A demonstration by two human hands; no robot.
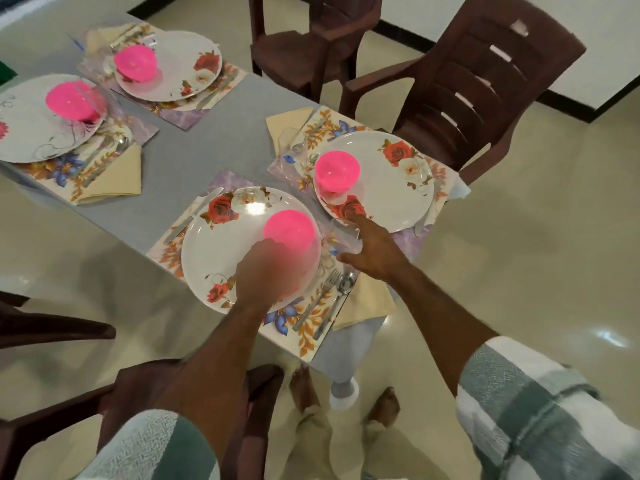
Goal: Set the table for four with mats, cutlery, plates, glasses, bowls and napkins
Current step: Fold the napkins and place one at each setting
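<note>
A: Why is the left hand (268, 268) on the bright pink plastic bowl (290, 233)?
B: Its fingers curl round the bowl, seemingly centring it on the white rose-printed plate (214, 251).
A: And the right hand (372, 249)?
B: Fingers spread loosely against the clear drinking glass (341, 233) beside the plate; whether it grips, I cannot tell.

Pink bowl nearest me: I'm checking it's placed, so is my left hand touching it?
Touching. The head view shows the left hand against the near side of the pink bowl, no gap visible between them.
</note>
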